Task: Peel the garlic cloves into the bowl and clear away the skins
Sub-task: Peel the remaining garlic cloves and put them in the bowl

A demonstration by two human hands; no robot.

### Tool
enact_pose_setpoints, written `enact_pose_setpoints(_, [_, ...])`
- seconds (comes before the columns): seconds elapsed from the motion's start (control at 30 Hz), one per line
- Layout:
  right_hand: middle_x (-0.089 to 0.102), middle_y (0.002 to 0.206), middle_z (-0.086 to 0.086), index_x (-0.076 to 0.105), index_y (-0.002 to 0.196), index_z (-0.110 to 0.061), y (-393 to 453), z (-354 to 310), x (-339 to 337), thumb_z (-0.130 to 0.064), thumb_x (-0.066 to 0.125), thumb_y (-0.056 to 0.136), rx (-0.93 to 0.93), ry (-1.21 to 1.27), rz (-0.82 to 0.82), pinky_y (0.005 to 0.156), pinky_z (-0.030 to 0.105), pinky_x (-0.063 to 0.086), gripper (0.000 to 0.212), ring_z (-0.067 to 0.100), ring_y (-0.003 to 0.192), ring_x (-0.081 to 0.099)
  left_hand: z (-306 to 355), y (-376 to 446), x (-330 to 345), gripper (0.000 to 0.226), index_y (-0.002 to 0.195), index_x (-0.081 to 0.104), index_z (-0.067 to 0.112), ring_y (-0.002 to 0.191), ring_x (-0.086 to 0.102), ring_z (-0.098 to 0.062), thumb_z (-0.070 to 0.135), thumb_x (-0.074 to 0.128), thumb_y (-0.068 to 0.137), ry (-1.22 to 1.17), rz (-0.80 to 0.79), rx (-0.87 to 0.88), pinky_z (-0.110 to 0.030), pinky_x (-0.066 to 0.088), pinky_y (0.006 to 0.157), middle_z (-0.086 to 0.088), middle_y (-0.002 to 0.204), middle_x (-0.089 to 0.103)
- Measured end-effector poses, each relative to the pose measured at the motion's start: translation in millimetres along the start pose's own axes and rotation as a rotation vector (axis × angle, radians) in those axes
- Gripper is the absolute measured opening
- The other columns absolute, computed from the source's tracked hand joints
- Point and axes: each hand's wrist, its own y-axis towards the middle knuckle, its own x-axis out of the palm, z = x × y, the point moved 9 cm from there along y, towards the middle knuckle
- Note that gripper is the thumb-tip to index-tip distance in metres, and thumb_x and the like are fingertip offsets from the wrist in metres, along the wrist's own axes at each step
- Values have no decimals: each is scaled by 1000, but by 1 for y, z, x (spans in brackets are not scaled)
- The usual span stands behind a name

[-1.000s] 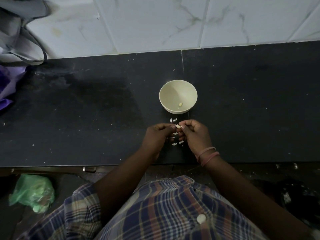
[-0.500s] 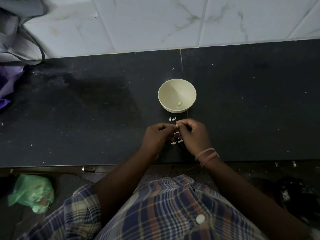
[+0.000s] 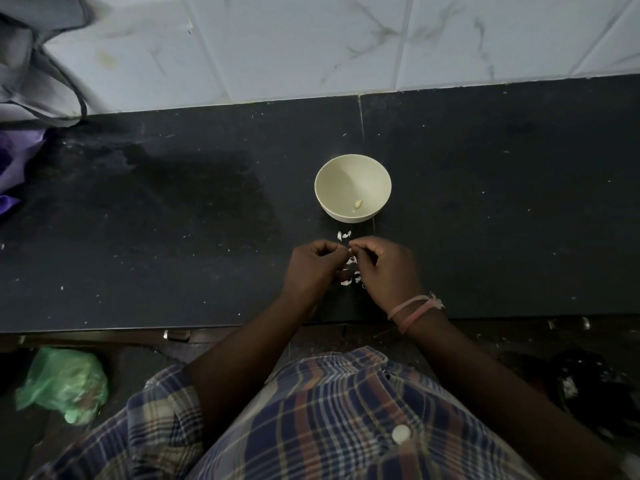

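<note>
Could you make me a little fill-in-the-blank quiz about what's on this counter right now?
1. The cream bowl holds ____ peeled garlic clove.
2. The left hand and right hand pinch a small clove between their ____.
3. White skins lie on the ____ countertop.
4. Pink bands circle the ____ wrist.

Missing words: one; fingertips; black; right
</note>
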Motion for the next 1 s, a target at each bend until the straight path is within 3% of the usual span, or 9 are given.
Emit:
enact_pose_setpoints(0.2, [75,99,12,75,108,-7,1,-13,5,-4,63,89,-82,-77,-46,87,41,56,23,26,91,70,10,-3,-4,10,82,74,4,53,65,-6,11,70,87,106,62,61,-22,50,51,-3,66,70])
enact_pose_setpoints(0.37, [76,99,9,76,107,-9,0,-6,6,-4,64,90,-20,-32,-60,88,35,55,21,21,92,70,10,0,-4,11,80,75,10,52,62,-3,15,70,88,186,52,82,-18,45,48,3,63,69])
enact_pose_setpoints(0.47, [76,98,1,77,104,-13,0,15,8,-5,66,89,152,139,-63,85,26,56,20,10,90,70,1,3,-2,11,81,74,6,59,60,-13,9,66,88,48,15,10,-25,46,53,-4,66,67])
enact_pose_setpoints(0.57, [76,96,6,77,101,-6,-3,26,13,-1,67,89,292,373,-48,82,22,57,17,13,88,72,-7,3,7,13,83,71,2,60,64,-20,2,60,90,-165,-40,-70,-26,50,56,-11,68,67])
enact_pose_setpoints(0.73, [74,97,21,73,104,0,-9,42,30,3,62,91,493,755,-49,88,53,57,17,34,87,72,-12,4,16,18,86,69,0,67,68,-23,0,53,92,-334,-89,-146,-28,53,62,-12,72,70])
enact_pose_setpoints(0.83, [72,101,26,72,105,1,-12,49,36,4,61,92,545,855,-37,89,57,55,18,39,89,69,-15,3,13,15,90,68,-2,65,69,-20,1,53,93,-353,-81,-161,-25,54,60,-10,71,71])
enact_pose_setpoints(1.0, [68,97,29,66,110,9,-17,50,44,5,56,94,641,1011,-18,69,41,61,19,38,83,65,-16,2,15,15,99,65,-4,68,68,-21,3,52,94,-351,-91,-168,-30,51,66,-12,75,69])
